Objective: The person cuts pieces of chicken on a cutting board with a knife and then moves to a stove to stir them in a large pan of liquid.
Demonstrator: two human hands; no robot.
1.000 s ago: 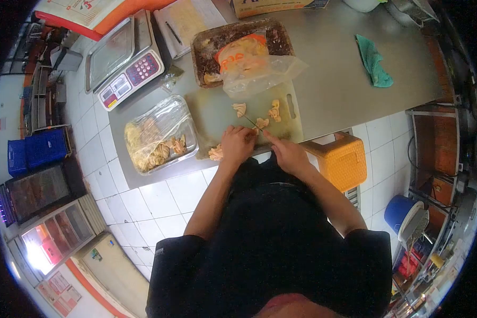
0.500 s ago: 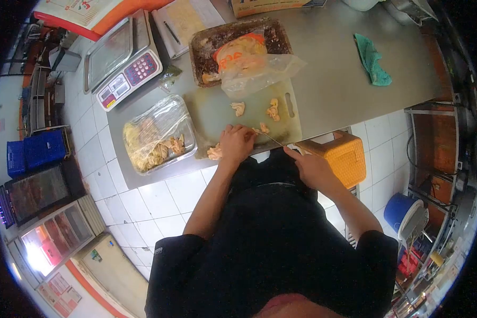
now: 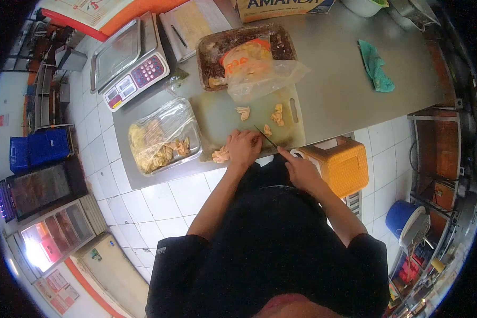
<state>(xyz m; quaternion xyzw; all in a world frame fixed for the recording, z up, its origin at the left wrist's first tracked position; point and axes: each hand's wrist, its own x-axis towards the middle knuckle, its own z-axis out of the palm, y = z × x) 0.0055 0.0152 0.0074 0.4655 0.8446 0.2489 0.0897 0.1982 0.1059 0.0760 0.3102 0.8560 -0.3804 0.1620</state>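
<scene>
My right hand [image 3: 298, 168] is closed round the handle of a knife [image 3: 267, 137], whose blade points up and left over the cutting board [image 3: 212, 108]. Close to the blade, my left hand [image 3: 244, 147] presses down at the board's near edge with fingers bent together; what lies under them is hidden. Small pale pieces of what looks like raw chicken lie on the board: one piece [image 3: 243, 112] above my left hand, a longer piece [image 3: 277, 115] to the right, and a small piece [image 3: 267, 130] by the knife. More pieces [image 3: 221, 155] sit left of my left wrist.
A clear-wrapped tray [image 3: 195, 135] of pale meat stands left of the board. Behind the board, a dark metal tray [image 3: 202, 66] holds a plastic bag [image 3: 249, 61]. A scale [image 3: 138, 79], a green cloth [image 3: 375, 66] and a carton [image 3: 281, 8] are on the table; an orange stool [image 3: 344, 167] stands below.
The knife has lifted and turned so its blade points more away from me. My right hand has moved slightly left and lower. The whole view has shifted a little.
</scene>
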